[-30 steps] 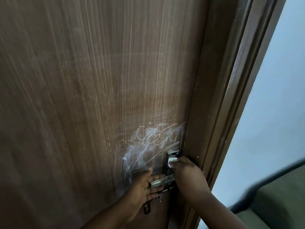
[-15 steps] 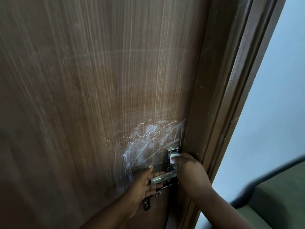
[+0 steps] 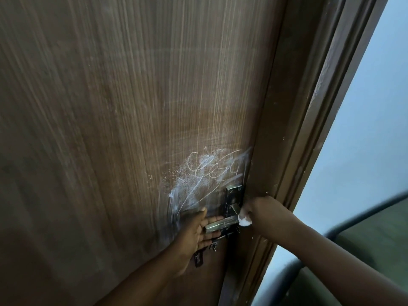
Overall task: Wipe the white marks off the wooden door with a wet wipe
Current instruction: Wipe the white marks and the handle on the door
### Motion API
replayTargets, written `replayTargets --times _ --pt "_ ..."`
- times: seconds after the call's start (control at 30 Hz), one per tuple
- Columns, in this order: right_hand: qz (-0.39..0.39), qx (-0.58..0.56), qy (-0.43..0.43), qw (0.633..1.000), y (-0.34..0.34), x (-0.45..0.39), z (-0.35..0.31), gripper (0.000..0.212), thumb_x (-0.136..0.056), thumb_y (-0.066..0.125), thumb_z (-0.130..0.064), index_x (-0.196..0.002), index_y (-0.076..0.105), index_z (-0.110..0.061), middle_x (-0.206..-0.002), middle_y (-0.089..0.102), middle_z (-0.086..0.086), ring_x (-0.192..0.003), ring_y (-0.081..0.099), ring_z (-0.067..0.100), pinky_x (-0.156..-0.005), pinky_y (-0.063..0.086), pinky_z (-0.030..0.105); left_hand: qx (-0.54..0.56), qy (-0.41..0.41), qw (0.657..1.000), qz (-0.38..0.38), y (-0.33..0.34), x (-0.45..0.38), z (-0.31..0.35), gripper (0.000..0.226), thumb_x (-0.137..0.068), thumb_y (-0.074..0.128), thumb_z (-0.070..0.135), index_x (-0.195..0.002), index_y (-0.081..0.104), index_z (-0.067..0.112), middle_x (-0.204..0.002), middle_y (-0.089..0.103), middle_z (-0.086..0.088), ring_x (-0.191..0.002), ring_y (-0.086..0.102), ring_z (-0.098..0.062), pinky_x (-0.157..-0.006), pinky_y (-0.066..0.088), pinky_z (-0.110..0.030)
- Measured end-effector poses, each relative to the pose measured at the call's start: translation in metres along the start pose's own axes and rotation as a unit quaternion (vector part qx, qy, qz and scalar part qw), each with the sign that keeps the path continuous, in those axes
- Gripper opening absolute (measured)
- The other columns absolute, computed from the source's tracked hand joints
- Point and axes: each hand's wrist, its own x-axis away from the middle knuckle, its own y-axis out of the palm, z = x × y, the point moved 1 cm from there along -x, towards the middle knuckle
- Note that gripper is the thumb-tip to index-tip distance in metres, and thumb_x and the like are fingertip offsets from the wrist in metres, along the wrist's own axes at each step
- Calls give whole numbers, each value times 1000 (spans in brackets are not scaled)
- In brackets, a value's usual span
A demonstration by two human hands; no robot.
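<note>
The brown wooden door (image 3: 123,120) fills most of the view. White scribbles and a chalky smear (image 3: 205,173) sit low on it, just above and left of the metal lock plate (image 3: 235,193). My left hand (image 3: 196,230) lies flat on the door with its fingers behind the metal lever handle (image 3: 223,223). My right hand (image 3: 262,210) is closed around a crumpled white wet wipe (image 3: 244,220), pressed at the handle's right end near the door's edge.
The dark wooden door frame (image 3: 295,129) runs down the right of the door. A pale wall (image 3: 364,120) lies beyond it. A dark, rounded piece of furniture (image 3: 362,250) shows at the lower right. A small latch (image 3: 198,259) hangs below the handle.
My right hand has dropped from the top of the lock plate to the handle's right end, and the wipe now shows under the fist. My left hand stays flat by the handle.
</note>
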Motion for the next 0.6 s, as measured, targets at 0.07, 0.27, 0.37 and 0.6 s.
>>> replayTargets --times 0.07,0.27,0.37,0.6 --pt "48 -40 15 998 -4 2 4 25 -80 61 -12 -63 63 -30 -71 62 -5 -68 55 9 -62 38 19 0 4 1000 -2 0 0 0 60 -87 25 60 -114 68 28 -130 63 2 -113 63 -13 -90 45 -25" --pt "119 -6 23 993 32 0 -4 27 -76 52 3 -89 66 -16 -99 60 5 -93 59 22 -73 48 27 13 0 1000 -7 0 -2 -1 58 -96 18 54 -111 69 30 -134 60 -1 -115 62 -13 -91 45 -25" --pt "168 -37 1 985 43 7 -7 31 -70 54 9 -80 66 -17 -96 65 7 -93 60 23 -73 50 27 36 -4 999 0 -2 -3 -2 61 -94 18 57 -112 69 28 -132 62 1 -115 61 -14 -90 44 -27" --pt "229 -172 -59 956 74 20 -69 33 -74 44 -18 -93 71 -15 -94 66 4 -78 65 16 -67 55 25 143 1 990 -4 -3 -4 -5 83 -74 31 73 -107 73 10 -105 75 -11 -99 70 -19 -86 51 -32"
